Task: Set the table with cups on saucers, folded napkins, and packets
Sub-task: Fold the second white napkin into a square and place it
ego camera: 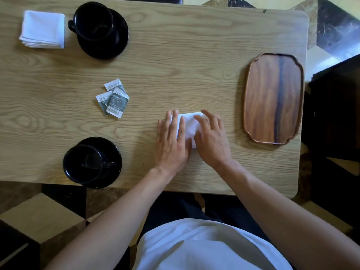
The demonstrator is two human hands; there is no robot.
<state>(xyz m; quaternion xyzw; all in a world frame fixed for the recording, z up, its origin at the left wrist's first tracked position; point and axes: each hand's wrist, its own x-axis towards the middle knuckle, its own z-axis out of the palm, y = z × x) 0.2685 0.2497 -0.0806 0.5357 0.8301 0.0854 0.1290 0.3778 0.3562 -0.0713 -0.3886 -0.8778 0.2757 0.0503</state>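
Pale oak-grain counter (pixel 175 55) fills the view, with dark and light marble-pattern floor showing past its edges. Both hands are down on a white napkin (pixel 188 125) near the front middle of the counter: the left hand (pixel 172 141) lies flat on its left part, fingers straight and together, pressing it; the right hand (pixel 211 139) rests on its right part, fingers spread and only slightly bent, nothing gripped. Only the napkin's middle and far edge show between them.

Off to the left, three small packets (pixel 113 98) lie in an overlapping cluster, white and grey-green, with printed lettering too small and blurred to read. At the front left, a black cup (pixel 84 162) sits on a black saucer (pixel 113 152), handle pointing right, the saucer reaching the counter's near edge. At the far left, a second black cup (pixel 93 20) on its saucer (pixel 118 41), handle pointing left. Just beside that one, further left, a folded white napkin (pixel 42 29) lies square, apart from the saucer.

Over on the right, a reddish wooden tray (pixel 272 98) with scalloped corners lies lengthwise near the counter's right edge, well apart from the hands. A white shirt and dark trousers show at the bottom.
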